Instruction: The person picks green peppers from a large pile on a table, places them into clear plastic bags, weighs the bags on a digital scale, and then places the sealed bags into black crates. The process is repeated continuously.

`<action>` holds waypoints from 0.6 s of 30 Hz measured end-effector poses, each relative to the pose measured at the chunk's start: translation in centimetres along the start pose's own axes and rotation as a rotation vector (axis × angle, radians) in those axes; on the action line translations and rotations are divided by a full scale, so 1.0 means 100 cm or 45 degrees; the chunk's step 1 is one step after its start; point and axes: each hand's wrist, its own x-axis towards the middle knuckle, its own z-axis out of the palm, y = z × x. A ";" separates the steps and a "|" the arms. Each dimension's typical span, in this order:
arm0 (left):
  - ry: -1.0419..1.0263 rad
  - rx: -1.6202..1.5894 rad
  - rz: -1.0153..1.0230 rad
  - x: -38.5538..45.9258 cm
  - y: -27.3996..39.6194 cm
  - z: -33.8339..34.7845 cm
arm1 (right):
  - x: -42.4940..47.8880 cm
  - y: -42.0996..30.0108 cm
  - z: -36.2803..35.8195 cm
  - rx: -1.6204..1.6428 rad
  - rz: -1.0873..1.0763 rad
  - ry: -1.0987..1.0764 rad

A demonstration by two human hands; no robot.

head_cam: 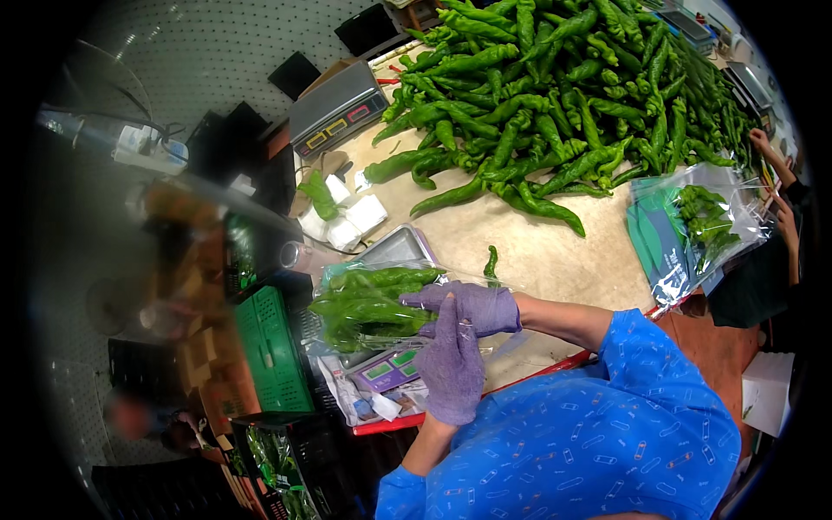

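Observation:
A clear plastic bag of long green peppers (364, 312) lies over a purple weighing scale (387, 369) at the table's near left corner. Both my hands wear purple knit gloves and meet at the gathered end of this bag. My right hand (478, 308) reaches in from the right and grips the plastic. From below, my left hand (452, 370) pinches the film against it, its fingers pointing up and overlapping the right hand; the fingertips' exact hold is partly hidden. One small curled pepper (491, 265) rests on the table just beyond my right wrist.
A large heap of green peppers (533, 97) covers the table's far side. A grey scale (338, 107), a metal tray (398, 246) and white packets (354, 218) stand left. Printed bags (663, 240) lie right, near another person's hands (777, 175). Green crates (272, 348) stand left of the table.

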 end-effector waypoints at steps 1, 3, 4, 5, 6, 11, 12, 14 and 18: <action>-0.014 -0.034 -0.011 0.000 0.000 0.000 | -0.001 -0.003 -0.002 -0.067 -0.031 0.005; -0.005 -0.018 0.028 0.000 -0.003 0.002 | -0.003 -0.013 -0.008 -0.163 0.059 -0.006; 0.011 -0.003 0.037 0.000 -0.004 0.001 | -0.002 -0.023 -0.011 -0.187 0.171 -0.036; 0.011 -0.008 0.036 0.000 -0.005 0.000 | -0.001 -0.027 -0.012 -0.212 0.281 -0.067; 0.003 -0.021 0.042 0.000 -0.004 0.000 | -0.004 -0.025 -0.003 0.160 0.424 0.174; -0.148 0.013 -0.044 -0.001 0.001 -0.009 | -0.021 -0.019 0.012 0.158 0.375 0.321; -0.171 0.040 -0.052 -0.002 0.002 -0.013 | -0.022 -0.026 0.012 0.363 0.553 0.326; -0.131 0.008 0.003 -0.002 -0.003 -0.014 | -0.012 -0.058 -0.007 0.490 0.972 0.211; -0.045 -0.091 0.150 -0.004 -0.007 -0.007 | -0.017 -0.032 0.010 0.410 0.495 0.092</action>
